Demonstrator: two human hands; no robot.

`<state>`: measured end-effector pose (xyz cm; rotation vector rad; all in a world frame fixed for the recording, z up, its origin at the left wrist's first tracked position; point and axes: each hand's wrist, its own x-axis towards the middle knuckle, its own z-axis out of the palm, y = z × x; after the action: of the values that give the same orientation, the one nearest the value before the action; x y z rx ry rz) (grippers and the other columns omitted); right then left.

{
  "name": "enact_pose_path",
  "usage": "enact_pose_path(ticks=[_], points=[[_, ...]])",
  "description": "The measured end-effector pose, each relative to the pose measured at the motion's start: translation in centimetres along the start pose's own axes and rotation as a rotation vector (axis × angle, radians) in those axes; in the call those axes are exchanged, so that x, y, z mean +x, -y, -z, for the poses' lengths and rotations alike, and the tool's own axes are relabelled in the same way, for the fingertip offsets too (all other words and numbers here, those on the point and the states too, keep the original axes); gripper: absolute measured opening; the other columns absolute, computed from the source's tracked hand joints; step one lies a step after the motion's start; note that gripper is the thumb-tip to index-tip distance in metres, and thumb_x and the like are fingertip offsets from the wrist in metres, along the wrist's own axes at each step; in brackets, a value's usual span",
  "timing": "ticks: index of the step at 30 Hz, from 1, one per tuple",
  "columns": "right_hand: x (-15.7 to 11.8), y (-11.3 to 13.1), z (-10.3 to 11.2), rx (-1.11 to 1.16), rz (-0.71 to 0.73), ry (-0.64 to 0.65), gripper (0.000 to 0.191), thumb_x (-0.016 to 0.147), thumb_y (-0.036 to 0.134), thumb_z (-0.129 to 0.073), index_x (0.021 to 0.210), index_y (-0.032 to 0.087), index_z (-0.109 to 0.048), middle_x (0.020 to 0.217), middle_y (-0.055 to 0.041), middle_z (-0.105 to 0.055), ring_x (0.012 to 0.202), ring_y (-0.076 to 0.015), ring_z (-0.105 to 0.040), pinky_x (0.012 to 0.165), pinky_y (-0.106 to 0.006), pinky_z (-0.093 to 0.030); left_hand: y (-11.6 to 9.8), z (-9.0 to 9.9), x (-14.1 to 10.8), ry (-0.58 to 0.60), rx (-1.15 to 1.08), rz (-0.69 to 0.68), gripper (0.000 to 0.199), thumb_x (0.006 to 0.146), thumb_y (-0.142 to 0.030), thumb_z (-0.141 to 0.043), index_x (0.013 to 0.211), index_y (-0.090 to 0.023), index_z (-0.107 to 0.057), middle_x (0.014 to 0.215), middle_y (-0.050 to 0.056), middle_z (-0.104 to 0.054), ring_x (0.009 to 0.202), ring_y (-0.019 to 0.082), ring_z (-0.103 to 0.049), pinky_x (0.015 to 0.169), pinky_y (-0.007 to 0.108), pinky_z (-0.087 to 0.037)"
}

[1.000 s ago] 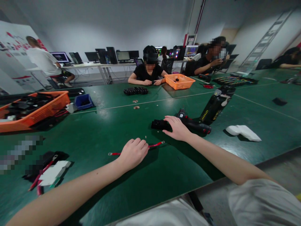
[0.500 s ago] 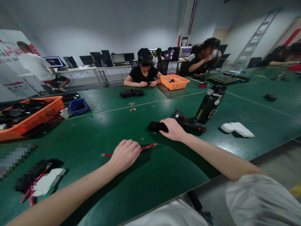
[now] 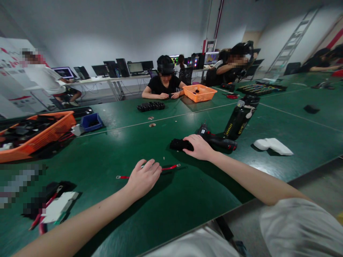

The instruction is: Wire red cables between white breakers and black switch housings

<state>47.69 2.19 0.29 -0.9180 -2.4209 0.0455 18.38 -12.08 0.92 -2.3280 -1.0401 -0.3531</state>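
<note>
A short red cable with a metal ring terminal at each end runs under my left hand. The fingers curl over its middle, hiding that part, with a small gap between the index finger and the others. Further right, my right hand lies around the right end of a small black block-like object, thumb on the near side and fingers over the top. Its exact kind is not clear. Just beyond that hand lies a black power drill with red details.
A black cylinder with yellow lettering stands tilted behind the drill. White wrapping lies right. Left are an orange basket, a blue bin and a white part with red cables. Across the table, a person works beside an orange tray.
The index finger of my left hand has lifted a little from the other fingers over the cable. My right hand keeps its place on the black object. The whole view has shifted slightly.
</note>
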Motion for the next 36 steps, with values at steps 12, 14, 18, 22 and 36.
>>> enact_pose_path(ticks=[12, 14, 18, 22, 36], points=[[0.0, -0.1, -0.2, -0.017, 0.011, 0.001, 0.036, 0.086, 0.036, -0.068, 0.116, 0.019, -0.059, 0.115, -0.0124, -0.066, 0.11, -0.0317, -0.061, 0.099, -0.05, -0.047, -0.7, 0.6, 0.8, 0.148, 0.03, 0.04, 0.015, 0.097, -0.019, -0.049, 0.097, -0.016, -0.064, 0.093, 0.007, -0.067, 0.087, 0.021, -0.059, 0.07, 0.036, -0.039], [0.0, -0.1, -0.2, -0.005, 0.014, -0.01, 0.036, 0.086, 0.034, -0.068, 0.116, 0.019, -0.058, 0.115, -0.0121, -0.066, 0.11, -0.0315, -0.06, 0.098, -0.05, -0.048, -0.7, 0.5, 0.8, 0.146, 0.027, 0.042, 0.015, 0.097, -0.019, -0.049, 0.097, -0.016, -0.064, 0.093, 0.007, -0.066, 0.086, 0.021, -0.059, 0.07, 0.036, -0.038], [0.2, 0.1, 0.5, 0.036, 0.062, -0.064, 0.035, 0.085, 0.029, -0.066, 0.117, 0.019, -0.056, 0.115, -0.0123, -0.064, 0.11, -0.0307, -0.059, 0.098, -0.05, -0.049, -0.7, 0.4, 0.7, 0.139, 0.013, 0.045, 0.015, 0.097, -0.021, -0.049, 0.096, -0.016, -0.063, 0.094, 0.007, -0.066, 0.085, 0.02, -0.058, 0.069, 0.037, -0.036], [0.2, 0.4, 1.4, 0.031, 0.171, -0.163, 0.044, 0.083, 0.024, -0.065, 0.124, 0.019, -0.051, 0.12, -0.015, -0.06, 0.118, -0.0326, -0.056, 0.105, -0.053, -0.047, -0.6, 0.2, 0.7, 0.129, -0.003, 0.05, 0.014, 0.097, -0.021, -0.049, 0.094, -0.016, -0.063, 0.092, 0.007, -0.065, 0.085, 0.02, -0.057, 0.069, 0.036, -0.034], [-0.6, 1.2, 2.1, 0.044, 0.3, -0.121, 0.06, 0.079, 0.02, -0.065, 0.136, 0.02, -0.044, 0.123, -0.0146, -0.061, 0.117, -0.0302, -0.06, 0.1, -0.05, -0.054, -0.7, 0.3, 0.7, 0.1, -0.004, 0.058, 0.016, 0.099, -0.023, -0.049, 0.09, -0.017, -0.061, 0.086, 0.005, -0.063, 0.08, 0.019, -0.055, 0.068, 0.035, -0.031]])
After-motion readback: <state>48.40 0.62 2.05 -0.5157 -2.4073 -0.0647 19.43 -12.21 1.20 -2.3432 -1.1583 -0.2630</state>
